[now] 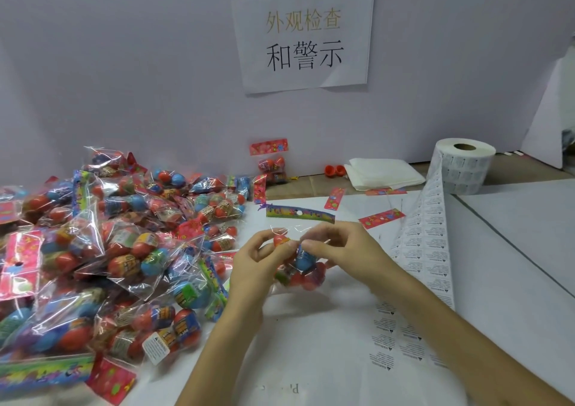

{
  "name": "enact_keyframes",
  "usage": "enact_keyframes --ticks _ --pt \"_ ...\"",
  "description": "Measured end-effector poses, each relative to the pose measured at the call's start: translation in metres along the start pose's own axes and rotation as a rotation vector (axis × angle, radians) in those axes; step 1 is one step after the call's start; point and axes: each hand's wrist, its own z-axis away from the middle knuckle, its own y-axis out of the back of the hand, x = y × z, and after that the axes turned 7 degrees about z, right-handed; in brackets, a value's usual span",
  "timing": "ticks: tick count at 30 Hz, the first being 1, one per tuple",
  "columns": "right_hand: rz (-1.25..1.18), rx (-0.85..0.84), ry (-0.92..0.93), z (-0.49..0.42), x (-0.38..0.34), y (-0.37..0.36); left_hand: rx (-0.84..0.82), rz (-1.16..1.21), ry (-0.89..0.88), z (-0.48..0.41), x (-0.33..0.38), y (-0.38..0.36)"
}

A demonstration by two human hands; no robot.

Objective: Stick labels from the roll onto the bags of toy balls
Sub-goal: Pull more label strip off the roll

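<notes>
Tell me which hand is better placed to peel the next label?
Probably right: the right hand sits nearest the label strip, while the left hand is across the bag, by the pile.

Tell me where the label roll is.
In the head view, the label roll stands far right at the back, just right of the folded white sheets.

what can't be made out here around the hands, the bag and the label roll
Head view, held bag: whether a label is on it yet; the fingers of the left hand and right hand cover its middle.
Head view, label strip: print too small and blurred to read.
Head view, pile of bags: cut off by the left edge.
</notes>
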Motion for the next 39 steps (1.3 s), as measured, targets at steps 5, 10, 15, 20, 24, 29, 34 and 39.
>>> enact_keyframes --ticks 5,10,15,20,24,29,34,39 --pt "0.060 -0.006 0.081 0.002 0.000 0.003 0.019 -0.068 -0.051 -0.002 -0.006 -0.001" --pt "0.075 -0.019 0.059 0.000 0.000 0.012 0.017 -0.027 -0.044 -0.002 -0.008 -0.001" --pt "0.261 0.565 0.117 -0.009 0.000 0.050 0.216 -0.162 -0.113 -0.005 -0.010 0.001" --pt "0.457 0.766 -0.176 -0.012 0.018 0.093 0.253 -0.348 -0.204 -0.006 -0.013 0.005" --pt "0.119 0.638 -0.336 -0.014 0.027 0.109 0.279 -0.509 -0.288 -0.006 -0.015 0.005" --pt "-0.303 0.416 -0.340 -0.019 0.033 0.104 0.241 -0.602 -0.408 -0.001 -0.012 -0.002" --pt "-0.220 -0.103 -0.322 -0.012 0.023 0.081 0.130 -0.498 -0.443 0.003 -0.012 -0.006" --pt "-0.245 -0.169 -0.186 -0.009 0.016 0.069 0.092 -0.643 -0.545 0.003 -0.014 -0.007"
